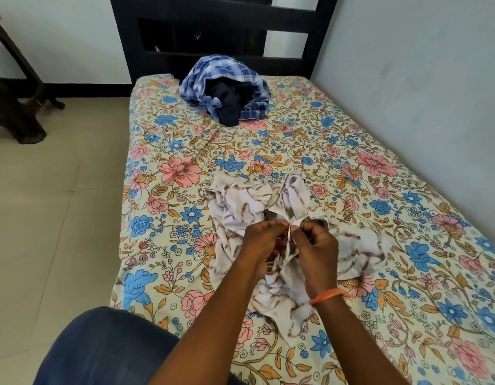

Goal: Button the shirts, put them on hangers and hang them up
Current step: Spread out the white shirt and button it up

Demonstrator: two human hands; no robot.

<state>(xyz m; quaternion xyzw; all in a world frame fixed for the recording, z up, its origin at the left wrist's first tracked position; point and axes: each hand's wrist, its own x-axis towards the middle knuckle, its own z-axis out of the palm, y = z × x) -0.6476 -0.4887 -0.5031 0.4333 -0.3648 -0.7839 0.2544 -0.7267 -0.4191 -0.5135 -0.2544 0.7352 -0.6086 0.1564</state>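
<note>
Both hands, left hand (264,240) and right hand (314,245), are pinching the white shirt's (240,207) front edges together, buttoning barely begun; the checked shirt (226,76) is waiting at twelve o'clock, no hangers showing.

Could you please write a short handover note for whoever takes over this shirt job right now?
Left hand and right hand each pinch a front edge of the white patterned shirt, which lies crumpled on the bed, edges brought together as if buttoning.
A blue checked shirt and a dark garment lie heaped near the headboard.
Done: nothing hung; no hangers in view.
Left: finish buttoning, hanger, hang; then the heap.
</note>
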